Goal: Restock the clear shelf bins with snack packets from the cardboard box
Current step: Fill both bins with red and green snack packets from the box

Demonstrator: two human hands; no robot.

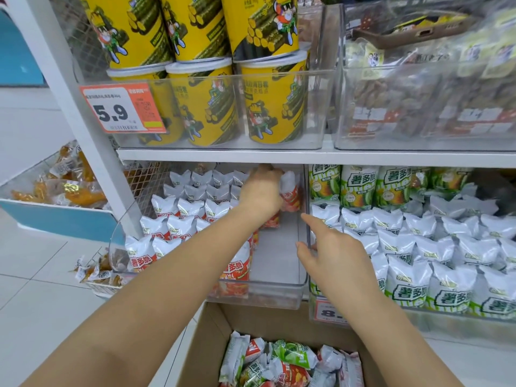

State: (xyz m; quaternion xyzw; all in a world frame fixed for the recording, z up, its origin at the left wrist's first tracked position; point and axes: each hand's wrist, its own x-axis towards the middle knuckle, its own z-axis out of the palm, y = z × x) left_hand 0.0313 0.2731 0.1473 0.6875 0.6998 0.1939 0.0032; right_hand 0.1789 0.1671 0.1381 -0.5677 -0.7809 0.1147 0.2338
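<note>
A clear bin [290, 296] on the lower shelf holds rows of red-and-white snack packets [178, 209], with a bare strip along its right side. My left hand [262, 191] reaches deep into that bin and grips a red packet [290, 191] at the back right. My right hand [332, 247] hovers at the bin's right wall with the index finger stretched out and nothing in it. Below stands the open cardboard box [212, 339] with mixed red and green packets [290, 358].
To the right, a second clear bin [363, 317] is packed with green-and-white packets. The upper shelf carries a bin of yellow canisters [265, 107] and a bin of bagged snacks [418, 107]. A wire basket [95, 275] and a blue display stand on the left.
</note>
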